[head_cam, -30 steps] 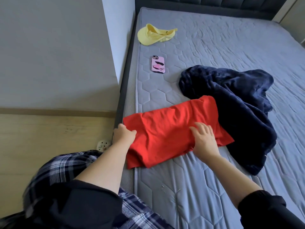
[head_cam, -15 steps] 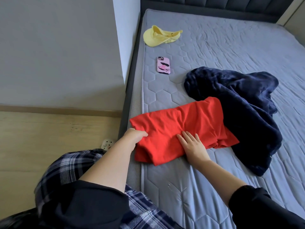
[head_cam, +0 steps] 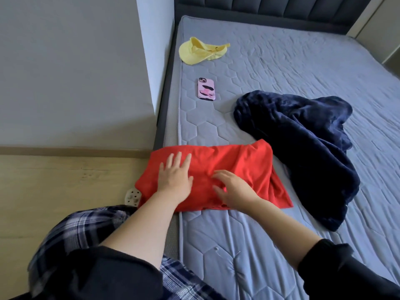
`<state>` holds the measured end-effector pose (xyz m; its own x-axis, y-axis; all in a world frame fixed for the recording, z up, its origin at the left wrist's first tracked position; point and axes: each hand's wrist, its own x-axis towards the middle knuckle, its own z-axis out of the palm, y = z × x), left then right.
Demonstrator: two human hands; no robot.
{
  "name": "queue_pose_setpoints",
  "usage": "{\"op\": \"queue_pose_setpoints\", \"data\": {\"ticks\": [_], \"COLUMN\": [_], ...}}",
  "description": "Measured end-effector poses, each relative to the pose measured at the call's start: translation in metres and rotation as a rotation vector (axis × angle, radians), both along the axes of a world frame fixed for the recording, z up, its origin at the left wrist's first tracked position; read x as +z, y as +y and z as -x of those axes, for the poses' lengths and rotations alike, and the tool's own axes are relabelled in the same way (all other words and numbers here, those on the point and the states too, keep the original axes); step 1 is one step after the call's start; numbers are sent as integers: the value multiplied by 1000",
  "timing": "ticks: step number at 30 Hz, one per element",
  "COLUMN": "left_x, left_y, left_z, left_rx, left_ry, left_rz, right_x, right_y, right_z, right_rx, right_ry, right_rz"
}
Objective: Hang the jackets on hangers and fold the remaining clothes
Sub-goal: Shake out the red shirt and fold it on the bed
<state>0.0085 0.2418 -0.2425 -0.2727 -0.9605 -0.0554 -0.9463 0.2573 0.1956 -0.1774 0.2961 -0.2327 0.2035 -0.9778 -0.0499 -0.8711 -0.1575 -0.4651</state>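
Your left hand [head_cam: 174, 180] lies flat, fingers straight and slightly spread, pressing the left part of the folded red shirt [head_cam: 242, 161]. The shirt sits at the left edge of the mattress [head_cam: 281, 68] and hangs a little over it. Farther up that edge lie a yellow visor [head_cam: 200, 51] and a pink phone [head_cam: 206, 89]. Your right hand [head_cam: 236, 191] rests on the shirt's middle, fingers spread and loosely bent, pinching nothing. Just right of the shirt lies a crumpled navy garment [head_cam: 303, 148].
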Motion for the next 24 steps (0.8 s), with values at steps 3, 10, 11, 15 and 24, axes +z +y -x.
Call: {"op": "queue_pose_setpoints", "data": {"ticks": [3,10,11,15,24], "left_x": [-16,-26,-28,-37,-55], "left_y": [9,-1,-3,-11,-23], "left_z": [31,59,59,62,70], "left_rx": [-167,-187,-187,-186,-171], "left_ry": [-32,-38,-42,-51,-22], "left_rz": [-102,-101,-102,-90,-13], "right_x": [2,-9,-12,-18,-13], "right_y": [-10,-54,-60,-81,-113], "right_z": [36,117,124,136,148], "right_rx": [-383,-994,-1019,-1015,-817], "right_ry": [-104,-495,-526,-525,-349], "right_rz": [253,-2,-37,-81,-37]}}
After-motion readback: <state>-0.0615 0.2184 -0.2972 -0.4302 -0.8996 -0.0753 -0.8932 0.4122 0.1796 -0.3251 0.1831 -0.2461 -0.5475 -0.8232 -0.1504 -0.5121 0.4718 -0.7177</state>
